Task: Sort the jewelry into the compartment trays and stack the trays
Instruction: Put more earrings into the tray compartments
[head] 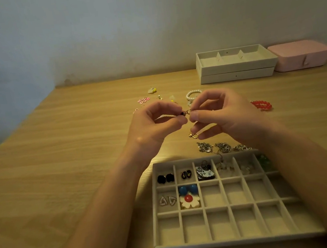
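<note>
Above the table, my left hand [154, 123] and my right hand [218, 113] meet and together pinch a small gold-ringed earring with a dark bead [186, 112]. A second gold piece [193, 135] hangs by the lower fingers of my right hand. In front of me lies a grey compartment tray [155, 220]. Its back row holds black studs [165, 178], a patterned piece [205, 174] and pale and green pieces. Below them sit triangle earrings [167, 200] and a blue, red and white flower set [189, 197]. The other cells are bare.
Two stacked grey trays [236, 74] and a pink box [300, 54] stand at the back right. Loose on the wooden table lie a pearl bracelet [193, 94], a red bead bracelet [261, 105], silver chains [215, 147], and pink and yellow earrings [144, 99].
</note>
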A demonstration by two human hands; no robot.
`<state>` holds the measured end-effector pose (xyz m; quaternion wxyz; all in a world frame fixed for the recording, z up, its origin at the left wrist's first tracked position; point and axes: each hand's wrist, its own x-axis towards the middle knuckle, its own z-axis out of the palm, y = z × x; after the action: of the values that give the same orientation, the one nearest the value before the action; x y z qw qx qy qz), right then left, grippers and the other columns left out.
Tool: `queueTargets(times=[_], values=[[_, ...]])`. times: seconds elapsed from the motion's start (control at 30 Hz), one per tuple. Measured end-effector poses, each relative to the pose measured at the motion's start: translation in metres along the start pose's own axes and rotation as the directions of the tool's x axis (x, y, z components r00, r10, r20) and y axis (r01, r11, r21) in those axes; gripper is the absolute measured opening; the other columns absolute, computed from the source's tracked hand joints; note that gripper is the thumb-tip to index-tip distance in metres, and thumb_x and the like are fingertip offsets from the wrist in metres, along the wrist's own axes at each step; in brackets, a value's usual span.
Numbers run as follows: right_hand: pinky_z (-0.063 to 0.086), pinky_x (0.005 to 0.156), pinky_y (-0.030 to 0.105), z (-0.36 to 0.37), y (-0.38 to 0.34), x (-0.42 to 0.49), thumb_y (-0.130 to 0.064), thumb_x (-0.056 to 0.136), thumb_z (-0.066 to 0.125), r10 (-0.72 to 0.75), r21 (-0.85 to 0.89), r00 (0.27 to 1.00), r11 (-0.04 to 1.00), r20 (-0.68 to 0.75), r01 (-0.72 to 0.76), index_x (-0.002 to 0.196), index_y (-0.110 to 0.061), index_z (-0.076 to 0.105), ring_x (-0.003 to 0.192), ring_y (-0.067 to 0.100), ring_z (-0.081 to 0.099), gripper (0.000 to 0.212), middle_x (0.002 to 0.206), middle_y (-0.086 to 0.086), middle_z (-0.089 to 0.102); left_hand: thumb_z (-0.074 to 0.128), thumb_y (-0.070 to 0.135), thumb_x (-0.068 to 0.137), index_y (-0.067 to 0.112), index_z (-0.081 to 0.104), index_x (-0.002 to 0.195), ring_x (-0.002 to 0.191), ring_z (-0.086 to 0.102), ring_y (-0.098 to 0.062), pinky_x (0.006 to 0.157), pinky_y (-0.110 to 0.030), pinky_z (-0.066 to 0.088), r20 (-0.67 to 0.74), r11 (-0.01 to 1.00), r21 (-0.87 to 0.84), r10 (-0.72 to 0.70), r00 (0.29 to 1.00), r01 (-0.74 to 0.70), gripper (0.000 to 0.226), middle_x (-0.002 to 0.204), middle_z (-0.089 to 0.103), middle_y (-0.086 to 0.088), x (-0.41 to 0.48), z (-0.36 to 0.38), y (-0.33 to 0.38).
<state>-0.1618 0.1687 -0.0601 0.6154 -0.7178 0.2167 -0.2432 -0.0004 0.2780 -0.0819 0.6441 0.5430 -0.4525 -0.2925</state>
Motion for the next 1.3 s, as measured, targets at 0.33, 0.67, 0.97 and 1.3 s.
queueTargets(times=[0.33,0.67,0.97,1.3], values=[[0.061,0.063,0.034,-0.001,0.001,-0.005,-0.006,0.089,0.067,-0.045,0.151,0.997,0.988,0.061,0.035,0.1,-0.005,0.064,0.075,0.028,0.074,0.012,0.088,0.016,0.075,0.074,0.003,0.085,0.01,0.073,0.104,0.089,0.067,-0.023,0.077,-0.033,0.057,0.138,0.998,-0.059,-0.028,0.99,0.036,0.021,0.098,0.071,-0.013,-0.007,0.0,0.0],[0.062,0.069,0.034,-0.003,0.006,-0.002,0.008,0.091,0.06,-0.04,0.229,0.992,0.973,0.12,0.012,0.091,-0.004,0.066,0.076,0.027,0.072,0.013,0.083,0.017,0.072,0.075,0.012,0.083,0.014,0.073,0.098,0.085,0.069,-0.02,0.072,-0.031,0.058,0.157,0.994,-0.089,-0.047,0.987,0.062,0.015,0.092,0.071,-0.009,-0.01,0.003,0.0],[0.06,0.069,0.034,-0.003,0.008,-0.003,-0.014,0.077,0.076,-0.018,0.129,0.996,0.992,0.088,0.007,0.098,-0.004,0.067,0.074,0.025,0.071,0.025,0.085,0.013,0.073,0.067,-0.006,0.088,0.006,0.072,0.1,0.083,0.068,-0.02,0.068,-0.026,0.056,0.102,0.998,-0.051,0.034,0.994,-0.029,0.018,0.089,0.07,-0.011,-0.01,0.005,0.001],[0.062,0.075,0.038,0.0,0.009,-0.003,-0.004,0.094,0.066,0.003,0.023,0.999,1.0,0.053,-0.004,0.104,-0.003,0.066,0.084,0.03,0.075,0.01,0.097,0.017,0.075,0.072,0.01,0.079,0.008,0.069,0.104,0.08,0.068,-0.018,0.067,-0.027,0.057,0.09,0.985,-0.158,-0.049,0.995,0.063,0.025,0.087,0.072,-0.007,-0.008,0.005,-0.005]])
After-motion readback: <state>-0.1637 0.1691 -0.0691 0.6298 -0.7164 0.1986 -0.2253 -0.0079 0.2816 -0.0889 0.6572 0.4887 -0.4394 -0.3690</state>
